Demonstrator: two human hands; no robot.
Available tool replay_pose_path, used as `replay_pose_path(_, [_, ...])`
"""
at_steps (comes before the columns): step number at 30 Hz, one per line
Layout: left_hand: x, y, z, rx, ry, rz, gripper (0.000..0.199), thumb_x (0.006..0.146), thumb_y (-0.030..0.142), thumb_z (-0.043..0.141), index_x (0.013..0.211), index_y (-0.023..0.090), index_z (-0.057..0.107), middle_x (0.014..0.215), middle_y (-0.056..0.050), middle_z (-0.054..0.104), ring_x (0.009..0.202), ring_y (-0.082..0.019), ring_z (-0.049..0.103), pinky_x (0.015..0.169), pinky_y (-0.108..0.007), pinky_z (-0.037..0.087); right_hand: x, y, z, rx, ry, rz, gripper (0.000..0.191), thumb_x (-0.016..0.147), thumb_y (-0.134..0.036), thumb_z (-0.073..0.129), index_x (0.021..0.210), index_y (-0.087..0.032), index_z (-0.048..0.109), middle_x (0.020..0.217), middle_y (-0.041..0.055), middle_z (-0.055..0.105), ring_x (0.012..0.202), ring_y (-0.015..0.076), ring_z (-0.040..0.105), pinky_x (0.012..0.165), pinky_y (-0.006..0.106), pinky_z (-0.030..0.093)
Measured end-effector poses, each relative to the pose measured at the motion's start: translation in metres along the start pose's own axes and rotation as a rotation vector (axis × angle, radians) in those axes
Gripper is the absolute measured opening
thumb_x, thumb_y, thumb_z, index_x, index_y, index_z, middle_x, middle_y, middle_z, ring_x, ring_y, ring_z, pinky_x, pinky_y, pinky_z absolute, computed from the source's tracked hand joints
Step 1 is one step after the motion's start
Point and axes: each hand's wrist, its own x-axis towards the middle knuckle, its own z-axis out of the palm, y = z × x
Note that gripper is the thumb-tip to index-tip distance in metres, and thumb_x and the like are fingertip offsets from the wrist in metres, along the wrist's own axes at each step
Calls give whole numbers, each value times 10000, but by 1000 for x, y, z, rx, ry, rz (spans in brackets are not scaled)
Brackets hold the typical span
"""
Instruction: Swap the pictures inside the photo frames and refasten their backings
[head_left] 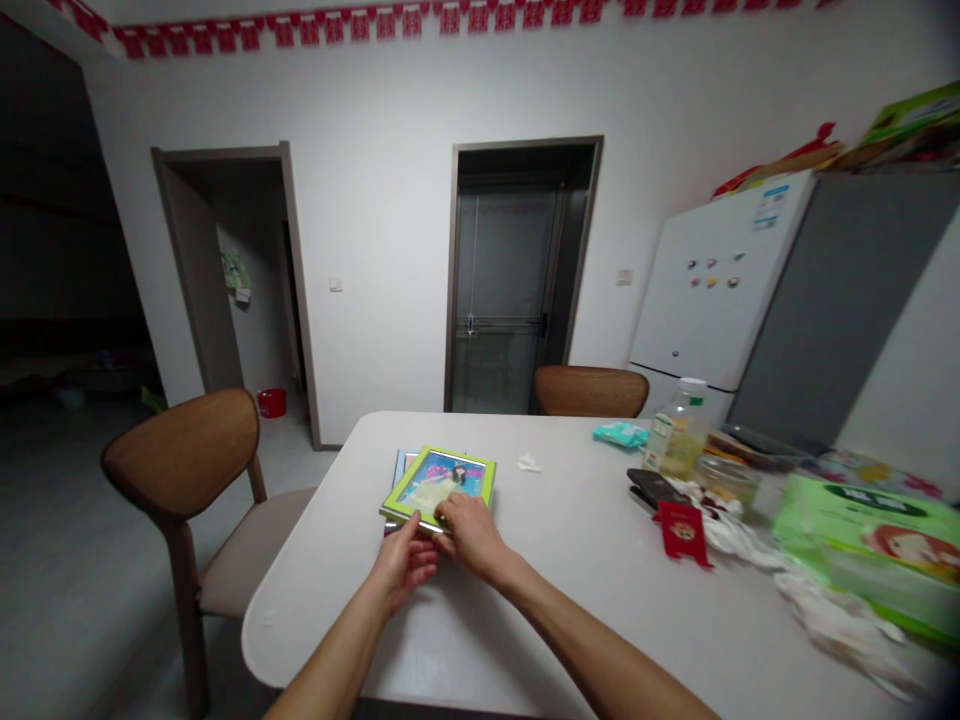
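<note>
A picture frame with a lime-green border lies tilted over other flat frame-like things on the table. Its picture shows a dark-haired figure in a pale dress against blue and pink. Underneath, a light-blue flat piece sticks out at the far left corner. My left hand is at the near left edge, thumb against the green border and fingers curled below it. My right hand grips the near right edge, its bent fingers over the picture's lower part. The fingers' undersides are hidden.
The white table carries a crumpled tissue, teal packet, bottle, dark phone-like object, red packet and green tissue pack. Brown chairs stand left and behind; a fridge stands right.
</note>
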Motion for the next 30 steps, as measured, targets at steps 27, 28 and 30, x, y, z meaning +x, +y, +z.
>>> replay_pose_path(27, [-123, 22, 35, 916, -126, 915, 273, 678, 88, 436, 912, 185, 539, 773, -16, 568, 701, -149, 532, 626, -247, 442, -107, 0, -70, 1592, 380, 743, 611, 714, -507, 492, 1250, -292, 292, 1187, 94, 496, 954, 228, 549, 691, 371, 467])
replay_pose_path(28, [-133, 22, 33, 1017, -176, 980, 293, 685, 91, 433, 941, 190, 533, 769, -21, 566, 699, -152, 530, 620, -248, 440, -110, -4, -75, 1662, 364, 717, 585, 723, -492, 489, 1240, -290, 303, 1122, 85, 547, 908, 224, 571, 677, 370, 471])
replay_pose_path(30, [-147, 22, 27, 1197, -291, 1127, 318, 698, 110, 436, 996, 191, 512, 779, -40, 576, 698, -162, 533, 592, -246, 439, -116, -12, -81, 1736, 296, 686, 513, 732, -466, 483, 1189, -259, 380, 1001, 66, 614, 849, 217, 594, 676, 365, 475])
